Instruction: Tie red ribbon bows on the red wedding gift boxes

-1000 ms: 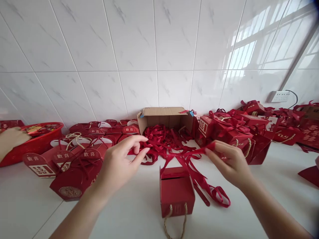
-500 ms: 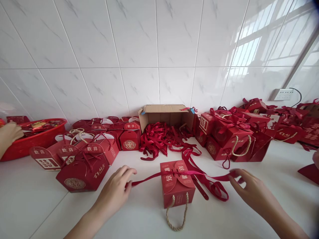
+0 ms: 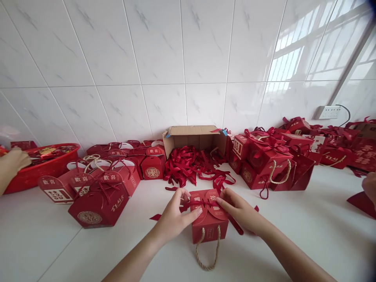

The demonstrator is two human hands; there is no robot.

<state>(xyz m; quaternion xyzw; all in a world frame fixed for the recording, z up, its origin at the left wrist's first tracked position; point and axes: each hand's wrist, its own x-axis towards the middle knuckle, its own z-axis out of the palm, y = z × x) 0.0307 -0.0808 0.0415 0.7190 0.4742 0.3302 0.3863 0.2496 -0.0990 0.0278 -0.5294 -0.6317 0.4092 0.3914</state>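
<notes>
A small red gift box (image 3: 209, 222) with gold print stands in front of me, its twisted rope handle (image 3: 208, 267) hanging toward me. Across its lid runs a dark red ribbon (image 3: 205, 203), crossed in the middle. My left hand (image 3: 179, 215) is at the box's left edge, its thumb over the lid and its curled fingers around the ribbon. At the right edge my right hand (image 3: 239, 207) has its thumb on the lid and its fingers closed about the ribbon's other side; those fingertips are partly hidden. Ribbon tails stick out past both hands.
A cardboard box (image 3: 192, 129) spills loose ribbons (image 3: 183, 162) behind. Several red boxes (image 3: 98, 203) stand left, and ribbon-tied ones (image 3: 266, 156) are piled right. Another person's hand (image 3: 14, 164) is over a red basin (image 3: 44, 166); a further hand (image 3: 369, 186) shows far right.
Both my hands have moved inward from the outstretched ribbon ends to the sides of the box lid. The ribbon is no longer pulled out straight; its tails now lie loose.
</notes>
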